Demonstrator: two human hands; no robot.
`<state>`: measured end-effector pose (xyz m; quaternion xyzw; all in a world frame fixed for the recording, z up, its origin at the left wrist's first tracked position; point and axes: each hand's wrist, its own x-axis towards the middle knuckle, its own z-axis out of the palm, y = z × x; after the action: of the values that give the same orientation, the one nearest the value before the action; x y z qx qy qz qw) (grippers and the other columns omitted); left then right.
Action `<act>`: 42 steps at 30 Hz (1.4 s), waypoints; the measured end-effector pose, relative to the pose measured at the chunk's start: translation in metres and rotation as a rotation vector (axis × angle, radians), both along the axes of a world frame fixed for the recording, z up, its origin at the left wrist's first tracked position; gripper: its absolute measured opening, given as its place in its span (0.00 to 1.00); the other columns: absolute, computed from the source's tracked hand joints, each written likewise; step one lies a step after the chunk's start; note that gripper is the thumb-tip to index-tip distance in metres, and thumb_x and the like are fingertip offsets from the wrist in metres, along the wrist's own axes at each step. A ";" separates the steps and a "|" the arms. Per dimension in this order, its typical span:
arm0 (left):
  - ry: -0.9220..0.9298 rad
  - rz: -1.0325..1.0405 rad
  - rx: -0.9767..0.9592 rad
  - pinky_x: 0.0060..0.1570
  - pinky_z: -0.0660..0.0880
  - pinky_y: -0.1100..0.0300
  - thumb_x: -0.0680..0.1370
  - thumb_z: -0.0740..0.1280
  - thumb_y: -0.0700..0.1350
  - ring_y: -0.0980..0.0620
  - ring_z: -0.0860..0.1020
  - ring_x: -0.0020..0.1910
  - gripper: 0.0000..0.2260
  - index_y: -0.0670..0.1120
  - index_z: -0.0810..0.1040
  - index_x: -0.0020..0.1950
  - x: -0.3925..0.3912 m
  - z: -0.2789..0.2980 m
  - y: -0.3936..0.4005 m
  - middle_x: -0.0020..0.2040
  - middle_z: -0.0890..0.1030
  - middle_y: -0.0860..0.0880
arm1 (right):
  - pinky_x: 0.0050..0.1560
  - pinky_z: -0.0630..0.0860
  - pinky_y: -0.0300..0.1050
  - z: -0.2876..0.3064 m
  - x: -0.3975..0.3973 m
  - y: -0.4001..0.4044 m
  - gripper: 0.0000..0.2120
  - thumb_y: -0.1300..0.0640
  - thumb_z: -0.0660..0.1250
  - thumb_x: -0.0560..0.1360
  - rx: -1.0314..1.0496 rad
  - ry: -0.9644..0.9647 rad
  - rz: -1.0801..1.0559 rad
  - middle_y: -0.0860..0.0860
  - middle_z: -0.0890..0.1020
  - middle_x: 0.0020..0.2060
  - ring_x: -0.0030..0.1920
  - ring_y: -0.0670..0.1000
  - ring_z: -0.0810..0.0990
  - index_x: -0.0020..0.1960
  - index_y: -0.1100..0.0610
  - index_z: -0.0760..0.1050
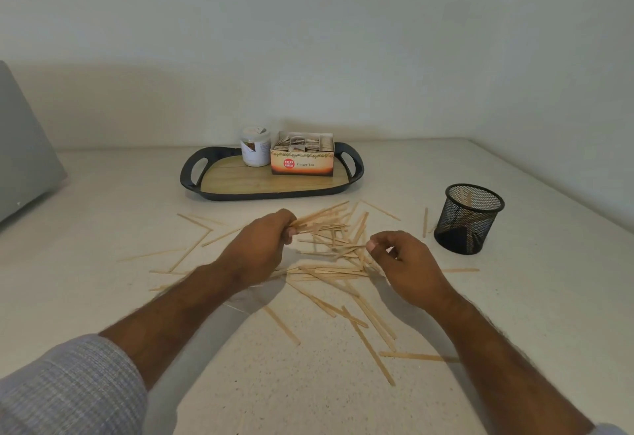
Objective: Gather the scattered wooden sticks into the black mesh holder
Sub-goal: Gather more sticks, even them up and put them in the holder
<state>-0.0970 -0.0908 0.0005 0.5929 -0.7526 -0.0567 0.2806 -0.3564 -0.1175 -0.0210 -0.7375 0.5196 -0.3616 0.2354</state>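
Observation:
Several thin wooden sticks [329, 275] lie scattered over the white counter, thickest in the middle. My left hand [260, 246] grips a bundle of sticks [320, 215] that fans out to the upper right. My right hand [404, 265] hovers over the pile and pinches one stick [350, 248] between thumb and forefinger. The black mesh holder [468, 218] stands upright to the right of the pile, with a few sticks leaning inside it.
A black-rimmed tray [192, 174] with a wooden base sits at the back, carrying a white jar [255, 150] and a ginger tea box [302, 156]. A grey object [24, 146] leans at the far left. The wall corner closes the counter on the right.

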 end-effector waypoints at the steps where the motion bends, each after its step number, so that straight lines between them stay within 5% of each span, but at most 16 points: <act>1: 0.010 0.003 0.002 0.40 0.74 0.50 0.84 0.55 0.47 0.51 0.74 0.39 0.08 0.48 0.73 0.52 0.004 0.002 0.002 0.42 0.78 0.50 | 0.48 0.71 0.38 -0.002 0.001 -0.001 0.18 0.47 0.64 0.78 0.026 0.047 -0.007 0.51 0.79 0.53 0.48 0.47 0.77 0.61 0.57 0.77; 3: 0.028 0.006 -0.001 0.39 0.73 0.51 0.84 0.55 0.48 0.52 0.74 0.38 0.08 0.48 0.73 0.54 0.011 0.006 0.005 0.41 0.77 0.51 | 0.55 0.72 0.46 -0.005 0.005 -0.004 0.22 0.44 0.63 0.77 0.065 0.187 -0.018 0.55 0.78 0.53 0.54 0.54 0.76 0.62 0.59 0.76; 6: 0.065 0.028 -0.013 0.39 0.73 0.53 0.84 0.55 0.50 0.52 0.75 0.39 0.10 0.48 0.73 0.55 0.022 0.008 0.012 0.41 0.78 0.52 | 0.53 0.70 0.48 -0.005 0.020 -0.003 0.19 0.42 0.61 0.77 0.059 0.397 -0.019 0.54 0.74 0.47 0.53 0.56 0.72 0.49 0.59 0.78; 12: 0.079 0.052 -0.023 0.37 0.73 0.50 0.83 0.54 0.54 0.50 0.75 0.37 0.11 0.50 0.72 0.50 0.042 0.010 0.025 0.38 0.78 0.51 | 0.47 0.66 0.43 -0.001 0.062 0.018 0.09 0.54 0.60 0.77 0.007 0.435 0.269 0.51 0.70 0.43 0.48 0.53 0.69 0.44 0.58 0.75; 14: 0.077 0.062 -0.026 0.34 0.70 0.51 0.83 0.54 0.54 0.51 0.74 0.34 0.11 0.50 0.71 0.48 0.049 0.008 0.029 0.35 0.77 0.51 | 0.46 0.66 0.41 0.004 0.069 0.019 0.09 0.54 0.65 0.76 0.042 0.394 0.357 0.53 0.73 0.46 0.48 0.51 0.72 0.49 0.59 0.79; 18: 0.083 0.096 -0.025 0.32 0.69 0.52 0.83 0.54 0.55 0.50 0.73 0.33 0.12 0.51 0.69 0.44 0.065 0.005 0.038 0.33 0.76 0.50 | 0.56 0.68 0.40 0.018 0.070 0.009 0.30 0.44 0.73 0.69 0.140 0.416 0.339 0.53 0.74 0.58 0.58 0.50 0.72 0.67 0.56 0.72; 24: 0.105 0.130 0.003 0.33 0.70 0.51 0.83 0.55 0.54 0.51 0.72 0.32 0.12 0.51 0.69 0.44 0.079 -0.001 0.048 0.33 0.75 0.51 | 0.60 0.71 0.55 0.016 0.102 0.014 0.44 0.23 0.65 0.59 0.166 0.654 0.198 0.56 0.68 0.58 0.60 0.57 0.66 0.60 0.57 0.72; 32: 0.114 0.144 0.027 0.32 0.67 0.55 0.83 0.56 0.54 0.54 0.70 0.31 0.12 0.53 0.68 0.41 0.094 -0.013 0.057 0.33 0.74 0.52 | 0.56 0.73 0.47 0.010 0.125 0.021 0.18 0.54 0.75 0.69 0.043 0.400 0.330 0.55 0.75 0.53 0.57 0.56 0.73 0.58 0.56 0.77; 37: 0.131 0.146 0.050 0.33 0.68 0.55 0.83 0.56 0.53 0.53 0.71 0.33 0.11 0.53 0.69 0.42 0.098 -0.019 0.058 0.34 0.75 0.52 | 0.58 0.71 0.51 0.011 0.118 0.018 0.41 0.32 0.73 0.61 0.107 0.601 0.129 0.55 0.69 0.56 0.59 0.55 0.67 0.62 0.58 0.69; 42: 0.134 0.121 0.057 0.34 0.68 0.55 0.83 0.57 0.52 0.53 0.71 0.33 0.10 0.52 0.69 0.43 0.091 -0.022 0.051 0.34 0.74 0.52 | 0.45 0.66 0.43 0.007 0.134 0.024 0.25 0.41 0.73 0.68 0.063 0.496 0.230 0.52 0.70 0.47 0.50 0.51 0.70 0.55 0.60 0.76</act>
<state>-0.0060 -0.0393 -0.0211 0.6400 -0.6930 -0.1005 0.3164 -0.2223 -0.0933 -0.0142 -0.8498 0.4854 -0.1245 0.1634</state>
